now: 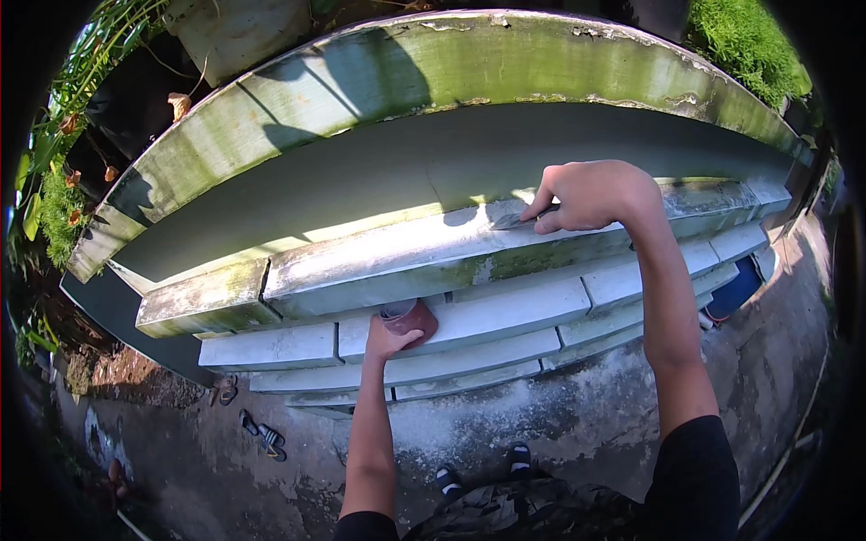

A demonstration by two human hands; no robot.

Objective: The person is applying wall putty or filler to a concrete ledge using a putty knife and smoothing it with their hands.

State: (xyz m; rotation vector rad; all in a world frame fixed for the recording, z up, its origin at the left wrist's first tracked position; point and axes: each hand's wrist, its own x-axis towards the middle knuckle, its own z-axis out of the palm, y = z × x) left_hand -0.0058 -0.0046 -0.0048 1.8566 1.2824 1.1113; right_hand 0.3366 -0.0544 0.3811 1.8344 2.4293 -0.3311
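Note:
My right hand [588, 196] grips a small flat metal blade [504, 220], which looks like a putty knife or scraper. Its tip rests on the top of a weathered masonry ledge [379, 251], where the surface is pale and whitish. Fingers hide most of the handle. Lower and to the left, my left hand [389, 338] holds a reddish-brown cup-like container [421, 324] by its side, just in front of the ledge and over the step-like slabs [467, 324]. The container's mouth shows a greyish inside; what it holds cannot be made out.
A mossy, peeling curved wall [500, 64] rises behind the ledge. Potted plants [747, 51] and a grey pot [237, 34] stand beyond it. Sandals [270, 439] lie on the stained concrete floor [575, 406]. A dark blue object [734, 291] sits by the slabs' right end.

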